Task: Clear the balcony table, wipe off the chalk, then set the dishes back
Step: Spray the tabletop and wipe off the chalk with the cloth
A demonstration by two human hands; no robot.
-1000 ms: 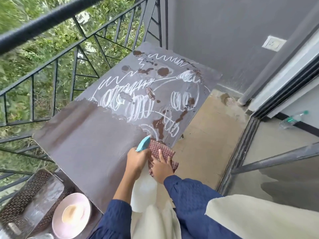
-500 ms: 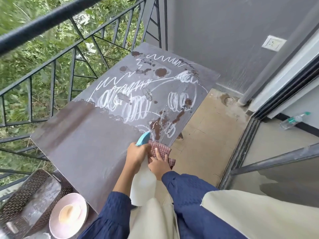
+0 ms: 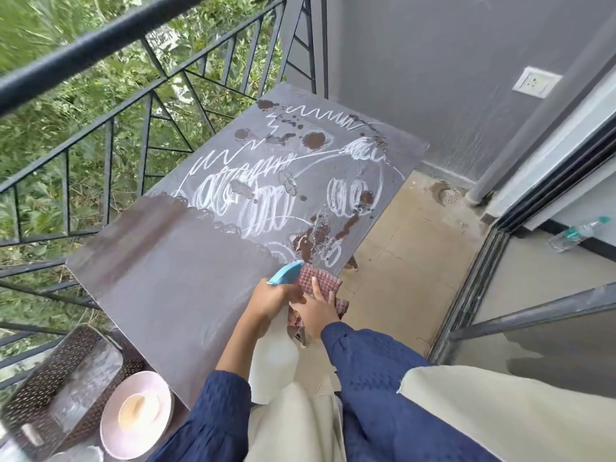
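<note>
The dark balcony table point(image 3: 160, 281) has a wiped near half, while white chalk scribbles point(image 3: 263, 201) and wet brown patches cover its far half. My left hand point(image 3: 271, 300) grips the neck of a white spray bottle point(image 3: 275, 365) whose blue nozzle point(image 3: 286, 273) points toward the chalk. Beside it, at the table's right edge, my right hand point(image 3: 315, 310) holds a red checked cloth point(image 3: 318, 280). A pink plate with a cream cup point(image 3: 136, 415) sits at the bottom left, next to a dark perforated tray point(image 3: 36, 388).
A black metal railing point(image 3: 110, 105) runs along the table's left side, with greenery beyond. A grey wall point(image 3: 433, 61) with a socket stands behind. A floor drain point(image 3: 448, 195) and a sliding-door track point(image 3: 473, 275) lie to the right; a plastic bottle point(image 3: 580, 233) rests indoors.
More brown wet spots have appeared on the chalk just beyond the nozzle. Both hands stay close together at the table's right edge, hardly shifted.
</note>
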